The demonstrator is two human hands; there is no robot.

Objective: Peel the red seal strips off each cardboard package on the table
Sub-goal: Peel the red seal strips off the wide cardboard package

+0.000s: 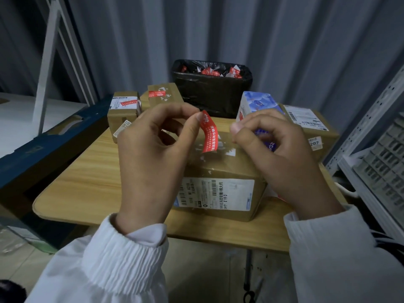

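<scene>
A curling, white-lettered red seal strip point(209, 132) is pinched by the left hand point(153, 149). The right hand point(279, 154) is curled, its grip unclear. Crumpled strips point(209, 72) are piled in the black-lined bin point(214, 97).

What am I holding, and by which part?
The left hand pinches the red seal strip by its upper end, its lower end on the cardboard box. Whether the curled right hand grips anything cannot be told.

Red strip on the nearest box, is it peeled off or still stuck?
Partly peeled: the left hand pinches the red strip at its lifted top; its lower end sticks to the box.
</scene>
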